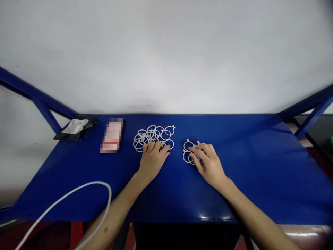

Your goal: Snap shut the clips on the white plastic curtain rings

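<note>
White rings lie in a heap on the blue bench, with a smaller cluster of them to the right. Over the heap's near edge, the left hand has bent fingers; whether they grip a ring, I cannot tell. The right hand partly covers the cluster, fingers slightly spread, their hold also unclear. Further left sit a blurred-out pink item and a white-labelled black packet. Nearer, a white cable loops.
</note>
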Tool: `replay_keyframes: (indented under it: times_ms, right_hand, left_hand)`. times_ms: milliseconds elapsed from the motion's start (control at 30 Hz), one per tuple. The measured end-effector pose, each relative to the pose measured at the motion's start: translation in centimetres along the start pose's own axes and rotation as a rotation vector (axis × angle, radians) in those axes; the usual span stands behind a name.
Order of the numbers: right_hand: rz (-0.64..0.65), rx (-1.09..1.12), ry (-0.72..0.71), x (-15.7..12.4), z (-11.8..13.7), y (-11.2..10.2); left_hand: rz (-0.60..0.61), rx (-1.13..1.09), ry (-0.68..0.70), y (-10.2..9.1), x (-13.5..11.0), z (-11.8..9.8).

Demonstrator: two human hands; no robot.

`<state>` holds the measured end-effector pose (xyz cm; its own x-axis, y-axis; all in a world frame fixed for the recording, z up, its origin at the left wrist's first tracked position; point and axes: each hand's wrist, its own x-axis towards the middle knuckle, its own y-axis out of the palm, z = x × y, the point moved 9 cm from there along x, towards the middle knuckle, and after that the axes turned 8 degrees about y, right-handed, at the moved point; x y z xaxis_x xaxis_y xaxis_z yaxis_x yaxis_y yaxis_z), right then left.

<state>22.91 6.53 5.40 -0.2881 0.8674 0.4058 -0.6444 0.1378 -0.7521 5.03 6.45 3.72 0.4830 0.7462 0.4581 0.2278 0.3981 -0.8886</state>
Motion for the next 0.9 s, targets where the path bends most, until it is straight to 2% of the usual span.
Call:
replay_keyframes:
  times_ms: [100, 233, 333, 400, 533, 667, 733, 900]
  right_hand:
    - [-0.002, 0.015, -0.020, 0.0, 0.4, 0.0]
    - [0.003, 0.105, -0.020, -0.2, 0.9, -0.3]
    - [0.048, 0.246, 0.046, -0.3, 0.9, 0.0]
    - [0.085, 0.336, 0.108, -0.4, 0.7, 0.3]
    - [0.077, 0.471, 0.212, -0.4, 0.1, 0.5]
    - [0.095, 0.600, 0.268, -0.6, -0.2, 0.8]
    - [0.122, 0.625, 0.258, -0.8, 0.0, 1.2]
    - [0.192, 0.591, 0.136, -1.4, 1.5, 2.0]
  left_hand:
    - [-0.084, -0.013, 0.042, -0.5, 0.0, -0.5]
    - [-0.245, -0.120, 0.225, -2.6, -0.3, -3.0]
    - [-0.285, -0.197, 0.354, -3.5, -0.6, -5.1]
    - [-0.294, -0.233, 0.378, -3.7, -0.7, -5.8]
    - [-0.283, -0.442, 0.260, -3.4, -0.5, -5.1]
    - [-0.242, -0.767, -0.001, -2.5, -0.3, -3.1]
    - [-0.207, -0.885, -0.103, -1.8, -0.3, -2.5]
    - [-0.087, -1.093, -0.250, 0.0, -0.4, -2.0]
